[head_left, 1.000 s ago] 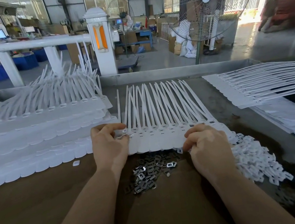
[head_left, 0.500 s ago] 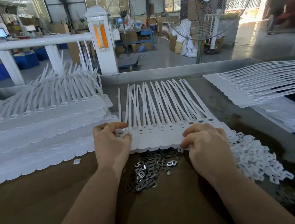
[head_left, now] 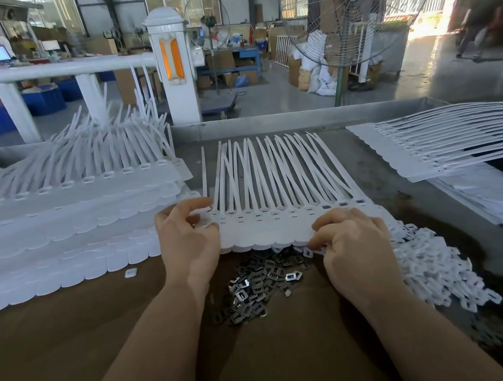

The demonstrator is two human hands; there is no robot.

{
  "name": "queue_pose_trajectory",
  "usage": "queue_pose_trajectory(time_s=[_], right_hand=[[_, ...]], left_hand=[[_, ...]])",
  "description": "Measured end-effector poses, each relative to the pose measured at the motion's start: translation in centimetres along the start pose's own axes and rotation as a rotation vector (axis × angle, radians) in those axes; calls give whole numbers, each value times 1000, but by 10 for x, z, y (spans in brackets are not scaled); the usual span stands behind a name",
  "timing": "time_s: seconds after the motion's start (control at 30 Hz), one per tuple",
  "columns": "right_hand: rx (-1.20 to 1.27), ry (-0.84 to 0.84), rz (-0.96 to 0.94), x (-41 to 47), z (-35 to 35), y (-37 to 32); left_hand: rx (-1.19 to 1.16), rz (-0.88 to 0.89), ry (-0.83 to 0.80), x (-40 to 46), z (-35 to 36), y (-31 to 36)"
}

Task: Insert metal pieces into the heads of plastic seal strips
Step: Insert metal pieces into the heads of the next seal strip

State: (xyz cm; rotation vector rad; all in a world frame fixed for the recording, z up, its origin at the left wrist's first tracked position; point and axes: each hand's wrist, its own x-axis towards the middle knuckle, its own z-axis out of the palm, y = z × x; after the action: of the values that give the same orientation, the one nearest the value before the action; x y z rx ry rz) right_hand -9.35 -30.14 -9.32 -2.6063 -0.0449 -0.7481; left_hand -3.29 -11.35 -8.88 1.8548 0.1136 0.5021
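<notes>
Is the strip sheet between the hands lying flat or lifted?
Mostly flat: the strip sheet lies on the table; both hands grip its near edge.

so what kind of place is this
Most likely a factory assembly floor: stacked white seal strips cover the bench, a pile of metal pieces lies beside them, and a big industrial fan stands beyond.

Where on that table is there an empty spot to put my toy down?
The brown table top is bare nearest the person, left of the left arm, below the big stack of white strips. Another bare patch lies between the forearms, below the metal pieces. Around both hands it is crowded: the strip row, the metal pieces, and the white clip pile on the right.
</notes>
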Motion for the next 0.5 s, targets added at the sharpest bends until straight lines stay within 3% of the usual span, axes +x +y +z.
queue_pose_trajectory(time_s=[0.23, 0.5], right_hand=[[-38, -80, -3, 0, -3, -1], [-93, -118, -68, 0, -1, -4]], left_hand=[[-247, -36, 81, 0, -2, 1], [-284, -55, 52, 2, 0, -2]])
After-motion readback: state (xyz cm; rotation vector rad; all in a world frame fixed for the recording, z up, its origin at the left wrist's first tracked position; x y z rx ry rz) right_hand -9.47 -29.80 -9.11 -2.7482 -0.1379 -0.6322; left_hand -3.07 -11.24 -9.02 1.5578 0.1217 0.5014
